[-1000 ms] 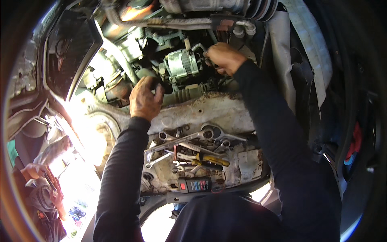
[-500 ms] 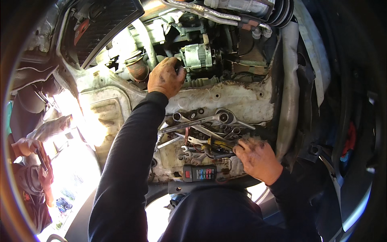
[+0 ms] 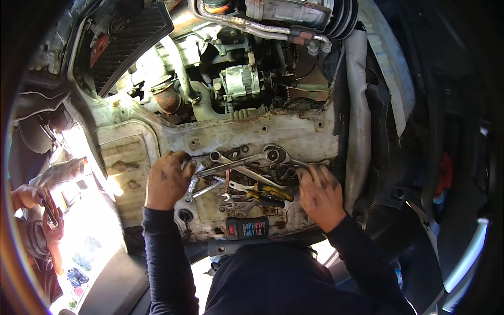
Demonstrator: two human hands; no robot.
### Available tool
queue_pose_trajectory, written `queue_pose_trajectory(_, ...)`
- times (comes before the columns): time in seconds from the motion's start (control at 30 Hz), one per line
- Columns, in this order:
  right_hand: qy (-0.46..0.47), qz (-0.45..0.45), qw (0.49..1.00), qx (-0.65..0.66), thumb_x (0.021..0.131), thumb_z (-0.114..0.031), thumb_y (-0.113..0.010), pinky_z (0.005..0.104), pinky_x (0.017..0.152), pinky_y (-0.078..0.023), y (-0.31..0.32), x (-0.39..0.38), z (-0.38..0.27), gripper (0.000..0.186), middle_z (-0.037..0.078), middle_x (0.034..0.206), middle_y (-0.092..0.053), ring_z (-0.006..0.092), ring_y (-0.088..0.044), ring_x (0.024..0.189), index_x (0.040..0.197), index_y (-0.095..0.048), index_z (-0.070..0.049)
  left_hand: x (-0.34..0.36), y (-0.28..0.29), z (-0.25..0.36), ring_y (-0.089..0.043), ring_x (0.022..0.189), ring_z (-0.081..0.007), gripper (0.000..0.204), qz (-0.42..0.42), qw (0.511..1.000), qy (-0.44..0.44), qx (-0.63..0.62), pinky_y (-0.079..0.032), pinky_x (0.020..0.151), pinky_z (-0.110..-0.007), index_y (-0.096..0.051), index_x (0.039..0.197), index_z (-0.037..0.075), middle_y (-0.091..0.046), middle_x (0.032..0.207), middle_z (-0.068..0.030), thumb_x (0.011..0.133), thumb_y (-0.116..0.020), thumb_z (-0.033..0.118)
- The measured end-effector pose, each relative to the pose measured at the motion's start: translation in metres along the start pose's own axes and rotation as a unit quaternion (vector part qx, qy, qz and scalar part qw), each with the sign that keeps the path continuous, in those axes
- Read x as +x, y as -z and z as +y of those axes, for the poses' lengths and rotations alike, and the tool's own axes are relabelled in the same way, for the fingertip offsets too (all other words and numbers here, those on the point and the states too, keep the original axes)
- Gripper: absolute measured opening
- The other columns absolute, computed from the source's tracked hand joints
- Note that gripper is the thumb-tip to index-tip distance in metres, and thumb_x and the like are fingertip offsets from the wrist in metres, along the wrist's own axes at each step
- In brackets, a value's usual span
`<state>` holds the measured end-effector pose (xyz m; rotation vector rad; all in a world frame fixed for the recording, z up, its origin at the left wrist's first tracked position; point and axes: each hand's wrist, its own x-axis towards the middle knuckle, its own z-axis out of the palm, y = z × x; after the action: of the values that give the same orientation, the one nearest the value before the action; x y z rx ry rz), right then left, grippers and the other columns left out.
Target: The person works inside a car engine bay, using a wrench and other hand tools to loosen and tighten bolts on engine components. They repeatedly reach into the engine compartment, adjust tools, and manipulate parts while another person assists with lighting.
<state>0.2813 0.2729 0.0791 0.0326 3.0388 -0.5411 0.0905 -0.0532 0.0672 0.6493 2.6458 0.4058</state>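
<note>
My left hand (image 3: 168,181) is at the left end of a pile of tools on the stained metal panel (image 3: 126,142), its fingers curled around something I cannot make out. My right hand (image 3: 320,194) is at the pile's right end, fingers curled onto the tools, what they grip hidden. Between them lie a long wrench (image 3: 236,164), a large ring-headed tool (image 3: 273,155), yellow-handled pliers (image 3: 268,190) and smaller spanners (image 3: 231,199). A black boxed device (image 3: 247,227) with coloured marks lies below them.
Beyond the panel are the alternator (image 3: 240,80), hoses and metal pipes (image 3: 247,26). A black grille (image 3: 121,47) is upper left, a long silver trim (image 3: 357,131) right. At the far left another person's hands (image 3: 50,205) hold a phone-like object.
My right hand came down from beside the alternator to the tools, then edged upward. My left hand has since left the engine bay and moved down-left to the tools' left end.
</note>
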Motion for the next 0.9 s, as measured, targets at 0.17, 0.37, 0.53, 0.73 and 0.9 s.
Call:
queue_pose_trajectory(0.17,0.005,0.031,0.999,-0.021,0.078,-0.018,-0.074,0.0474,0.093,-0.051,-0.031,0.035,0.003,0.047,0.016,0.115,-0.063,0.0344,-0.060,0.109,0.120,-0.062,-0.001,-0.026,-0.022,0.010,-0.067,0.096,-0.0468,0.018,0.010,0.998,0.009,-0.063,-0.054,0.084,-0.051,-0.064,0.107,-0.001,-0.070,0.102,-0.0249,0.096,-0.064,0.014)
queue_pose_trajectory(0.37,-0.040,-0.053,0.996,0.063,0.077,-0.017,-0.078,0.0483,0.099,-0.050,-0.046,0.041,0.020,0.044,0.020,0.117,-0.065,0.0397,-0.063,0.111,0.113,-0.063,0.002,-0.033,-0.013,0.011,-0.068,0.097,-0.0446,0.021,-0.078,0.989,0.093,-0.081,-0.054,0.084,-0.053,-0.065,0.106,0.002,-0.070,0.102,-0.0237,0.090,-0.068,0.014)
queue_pose_trajectory(0.53,-0.041,0.026,0.994,0.103,0.078,-0.014,-0.078,0.0525,0.085,-0.055,-0.044,0.041,0.021,0.049,0.021,0.116,-0.061,0.0434,-0.066,0.102,0.121,-0.058,-0.002,-0.037,-0.016,0.009,-0.069,0.095,-0.0421,0.042,-0.076,0.988,0.129,-0.023,-0.055,0.084,-0.049,-0.069,0.117,0.003,-0.072,0.105,-0.0218,0.081,-0.081,0.022)
queue_pose_trajectory(0.73,-0.074,0.108,0.964,0.230,0.080,-0.005,-0.075,0.0490,0.077,-0.057,-0.017,0.041,0.008,0.051,0.022,0.117,-0.063,0.0447,-0.068,0.091,0.128,-0.058,-0.001,-0.043,-0.039,0.000,-0.068,0.098,-0.0403,0.034,0.024,0.997,0.071,0.002,-0.056,0.084,-0.049,-0.065,0.110,0.004,-0.070,0.104,-0.0184,0.084,-0.078,0.022)
queue_pose_trajectory(0.9,-0.079,-0.023,0.942,0.325,0.081,-0.013,-0.082,0.0405,0.086,-0.059,0.021,0.050,-0.012,0.050,0.017,0.109,-0.073,0.0356,-0.075,0.094,0.127,-0.067,-0.004,-0.037,-0.009,0.022,-0.068,0.093,-0.0462,0.029,0.049,0.991,0.106,-0.057,-0.054,0.081,-0.053,-0.061,0.114,0.002,-0.071,0.102,-0.0244,0.092,-0.069,0.019)
